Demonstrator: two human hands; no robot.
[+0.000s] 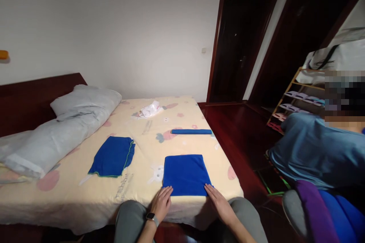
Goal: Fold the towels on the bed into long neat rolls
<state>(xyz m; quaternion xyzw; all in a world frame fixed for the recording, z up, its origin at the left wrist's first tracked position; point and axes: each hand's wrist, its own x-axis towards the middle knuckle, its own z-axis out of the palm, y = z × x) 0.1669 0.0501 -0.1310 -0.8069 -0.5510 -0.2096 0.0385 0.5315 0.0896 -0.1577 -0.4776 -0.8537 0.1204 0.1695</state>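
Observation:
A folded blue cloth (186, 174) lies flat at the near edge of the bed. My left hand (161, 202), with a watch on the wrist, rests flat at its near left corner, fingers stretched out. My right hand (216, 198) lies flat at the near right corner, fingers also out. Neither hand grips anything. To the left sits another blue cloth with green trim (113, 156), loosely folded. Farther back lies a narrow rolled or tightly folded blue cloth (191, 131).
The bed (85, 193) has a pale yellow printed sheet, grey pillows (65, 121) on the left and a crumpled white bag (151, 109) at the back. A person in a blue top (316, 148) bends at the right by a shoe rack (296, 102). Dark doorways stand behind.

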